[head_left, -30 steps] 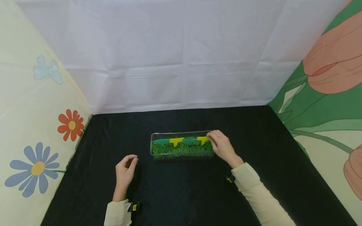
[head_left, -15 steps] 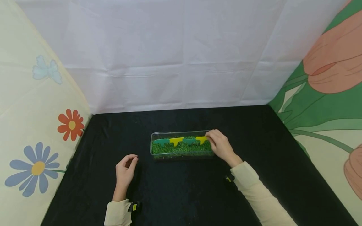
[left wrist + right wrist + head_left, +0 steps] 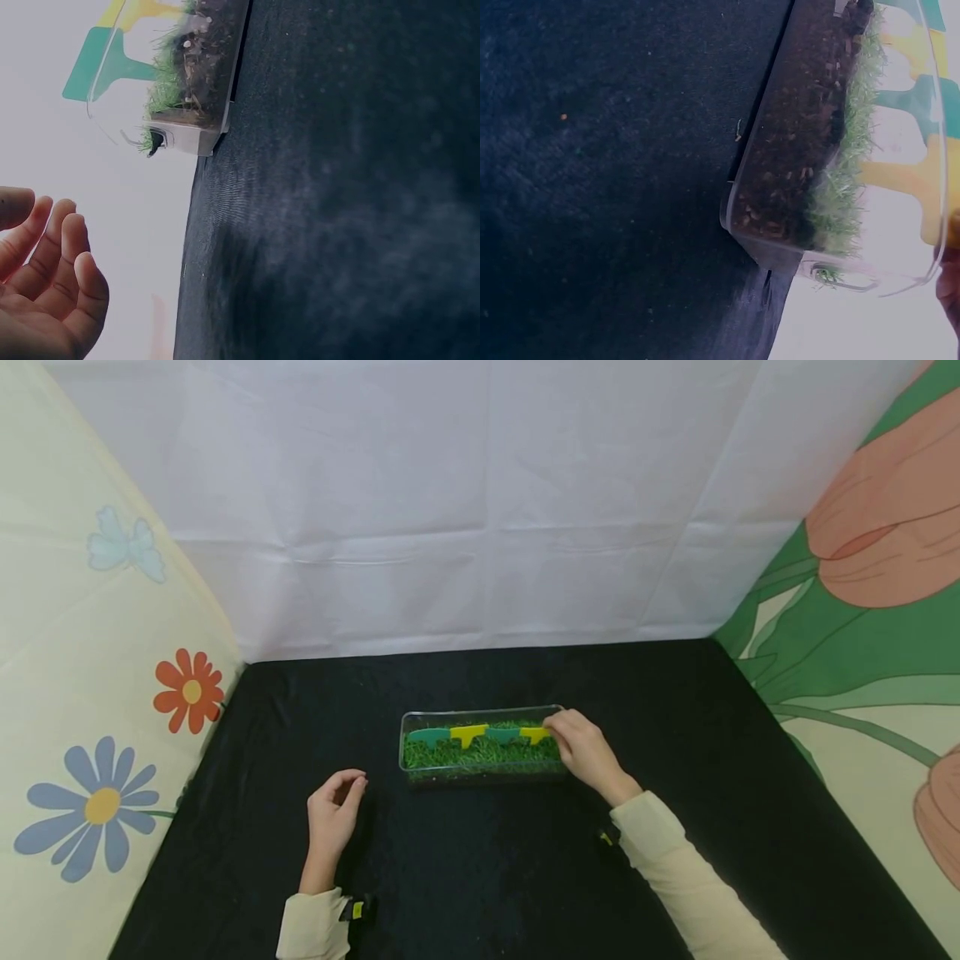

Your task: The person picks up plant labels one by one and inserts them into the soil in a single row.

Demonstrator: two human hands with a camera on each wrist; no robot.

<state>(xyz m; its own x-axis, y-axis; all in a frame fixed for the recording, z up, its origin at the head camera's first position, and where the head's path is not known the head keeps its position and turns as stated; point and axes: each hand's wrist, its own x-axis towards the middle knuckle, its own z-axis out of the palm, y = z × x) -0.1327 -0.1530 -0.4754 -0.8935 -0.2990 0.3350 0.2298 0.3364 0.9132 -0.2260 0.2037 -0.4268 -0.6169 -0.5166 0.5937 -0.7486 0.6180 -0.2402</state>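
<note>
A clear plastic box [image 3: 483, 770] holds soil and green grass [image 3: 480, 753]. Along it stands a row of T-shaped plant labels: a green label [image 3: 429, 737], a yellow label [image 3: 468, 735], another green label [image 3: 502, 736] and a yellow label [image 3: 534, 735] at the right end. My right hand [image 3: 590, 755] pinches that last yellow label by its right side. In the right wrist view the stem of this yellow label [image 3: 930, 180] reaches down into the grass. My left hand [image 3: 332, 822], fingers loosely bent, hovers left of the box and holds nothing.
The box stands on a black cloth [image 3: 480, 868] covering the table. Behind it hangs a white sheet [image 3: 480, 510]. Flower-printed cloths flank the table at the left [image 3: 90, 677] and the right [image 3: 877, 643].
My right hand has shifted slightly left, and the right-end yellow label has gone a little left and down into the grass. My left hand stays still.
</note>
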